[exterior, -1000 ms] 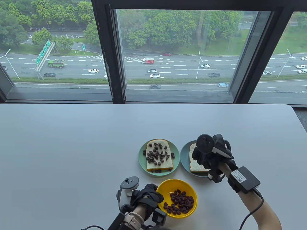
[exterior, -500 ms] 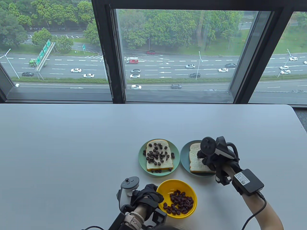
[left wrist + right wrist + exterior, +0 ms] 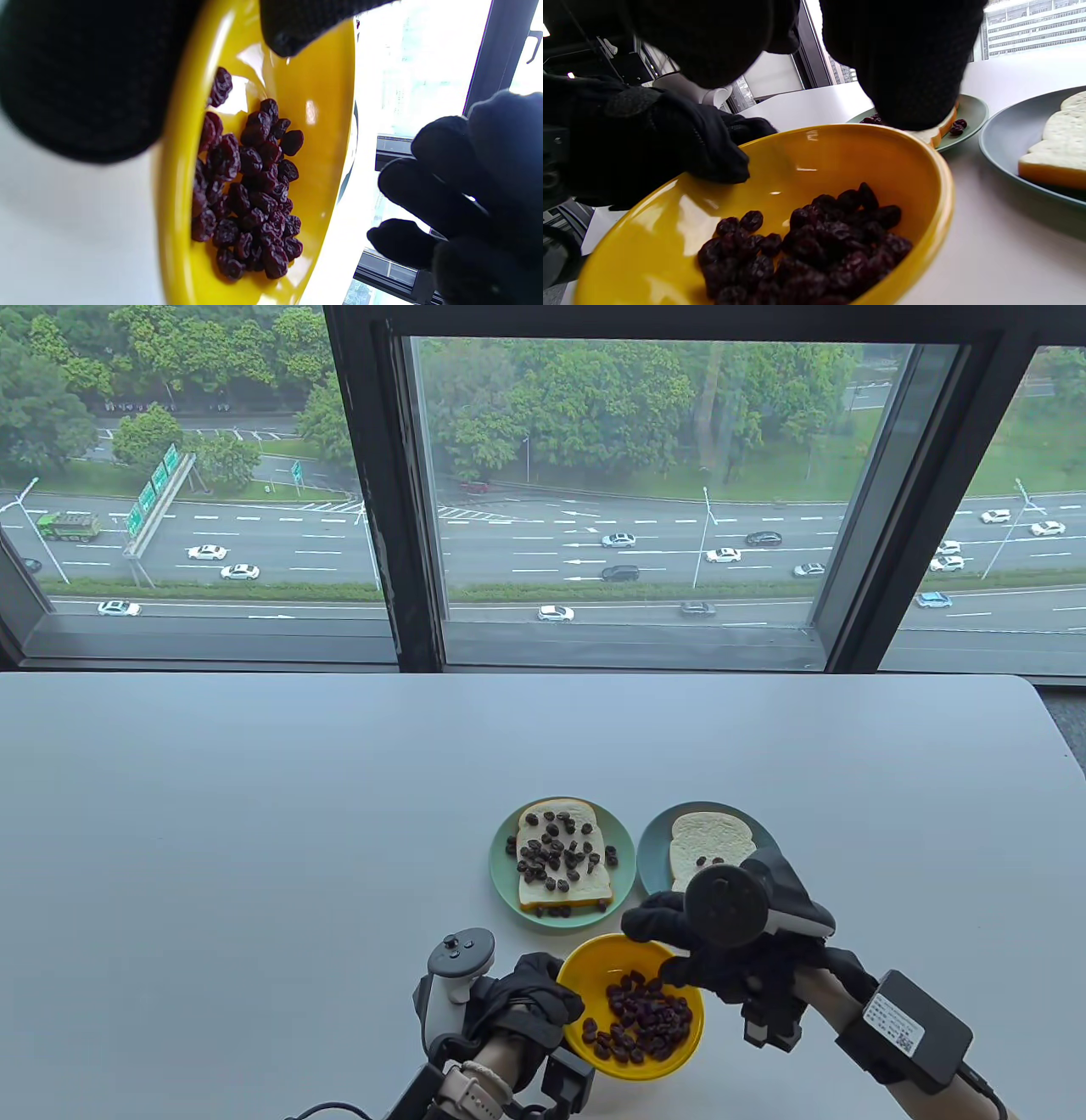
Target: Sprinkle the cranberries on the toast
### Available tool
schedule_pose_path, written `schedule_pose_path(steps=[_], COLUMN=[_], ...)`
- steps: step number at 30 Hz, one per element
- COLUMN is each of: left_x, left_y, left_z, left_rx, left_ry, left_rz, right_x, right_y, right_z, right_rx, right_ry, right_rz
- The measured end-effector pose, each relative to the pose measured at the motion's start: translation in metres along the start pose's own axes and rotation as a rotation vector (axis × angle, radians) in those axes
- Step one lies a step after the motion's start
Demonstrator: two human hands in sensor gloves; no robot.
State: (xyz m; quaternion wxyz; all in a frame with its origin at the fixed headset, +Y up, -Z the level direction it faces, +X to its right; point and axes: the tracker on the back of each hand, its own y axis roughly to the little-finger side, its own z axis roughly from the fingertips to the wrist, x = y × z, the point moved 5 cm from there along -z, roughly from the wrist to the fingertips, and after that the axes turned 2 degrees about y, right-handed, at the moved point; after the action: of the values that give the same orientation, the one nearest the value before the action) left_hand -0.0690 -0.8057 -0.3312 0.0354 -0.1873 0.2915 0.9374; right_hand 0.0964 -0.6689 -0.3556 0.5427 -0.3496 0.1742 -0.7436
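I take the yellow bowl as my landmark. It is glossy, round and shallow, and it sits tipped a little, its far rim higher. My left hand grips its left rim, the thumb hooked inside the wall as the left wrist view shows; I judge this hold is there to keep the smooth bowl from sliding on the table while the other hand takes from it.

The cranberries lie heaped in the low right part of the bowl, dark red, wrinkled and sticky-looking, so they probably cling in small clumps. My right hand hovers just above the far right rim of the bowl, fingers loosely bent and spread downward, holding nothing that I can see. I think it is coming in for the next pinch.

Beyond the bowl to the left, a green plate carries a square slice of soft white toast already well covered with berries; some have rolled onto the plate. Beyond the bowl to the right, a blue-grey plate carries the second toast, pale and porous with a golden crust, with only one or two berries on it. This slice needs most of the remaining work.
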Motion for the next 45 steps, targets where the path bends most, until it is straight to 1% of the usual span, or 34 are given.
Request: schedule_pose_path(steps=[1,3,5,6,7,8,11,13,16,18,20,22,24,25,26,27,31,37,40,42,45], left_x=[-0.001,-0.002,-0.002,-0.002,-0.003,-0.003,-0.005,-0.003,-0.003,-0.004,-0.006,-0.009,-0.012,-0.01,-0.01,-0.008,-0.005,-0.001,0.004,0.005,0.002], left_y=[-0.001,-0.004,-0.007,-0.008,-0.009,-0.009,-0.009,-0.01,-0.012,-0.012,-0.01,-0.008,-0.005,-0.004,-0.003,-0.002,0.001,0.002,0.003,0.004,0.007], left_z=[0.002,0.005,0.007,0.008,0.009,0.01,0.011,0.013,0.014,0.013,0.011,0.01,0.01,0.009,0.009,0.008,0.005,0.003,0.004,0.004,0.002], left_rx=[-0.009,-0.027,-0.046,-0.055,-0.049,-0.05,-0.061,-0.074,-0.087,-0.087,-0.078,-0.074,-0.061,-0.054,-0.046,-0.044,-0.024,0.003,0.021,0.032,0.042], left_ry=[0.001,-0.003,-0.011,-0.012,-0.019,-0.034,-0.035,-0.047,-0.047,-0.048,-0.036,-0.031,-0.021,-0.028,-0.024,-0.024,-0.033,-0.058,-0.068,-0.079,-0.056], left_rz=[0.01,0.025,0.047,0.07,0.082,0.08,0.084,0.066,0.059,0.056,0.085,0.063,0.061,0.074,0.075,0.091,0.091,0.004,0.003,-0.027,-0.021], right_x=[0.008,0.021,0.032,0.037,0.041,0.045,0.055,0.06,0.065,0.062,0.06,0.064,0.065,0.069,0.069,0.07,0.066,0.057,0.045,0.035,0.017], right_y=[-0.01,-0.019,-0.021,-0.019,-0.019,-0.019,-0.022,-0.025,-0.026,-0.027,-0.031,-0.038,-0.042,-0.043,-0.043,-0.045,-0.042,-0.037,-0.036,-0.036,-0.032], right_z=[0.0,0.0,0.0,0.0,0.0,-0.001,-0.004,-0.007,-0.009,-0.013,-0.014,-0.018,-0.023,-0.024,-0.025,-0.027,-0.029,-0.021,-0.014,-0.009,-0.002], right_rx=[-0.008,0.016,0.074,0.124,0.155,0.176,0.179,0.133,0.103,0.08,0.068,0.031,0.055,0.068,0.071,0.053,0.059,0.04,0.028,0.022,0.032], right_ry=[-0.049,-0.138,-0.205,-0.243,-0.255,-0.256,-0.276,-0.245,-0.238,-0.158,-0.069,-0.061,0.008,-0.056,-0.058,-0.056,-0.018,0.087,0.134,0.16,0.19], right_rz=[0.018,0.088,0.17,0.209,0.206,0.167,0.083,0.112,0.168,0.223,0.323,0.396,0.42,0.463,0.467,0.459,0.421,0.36,0.312,0.267,0.176])
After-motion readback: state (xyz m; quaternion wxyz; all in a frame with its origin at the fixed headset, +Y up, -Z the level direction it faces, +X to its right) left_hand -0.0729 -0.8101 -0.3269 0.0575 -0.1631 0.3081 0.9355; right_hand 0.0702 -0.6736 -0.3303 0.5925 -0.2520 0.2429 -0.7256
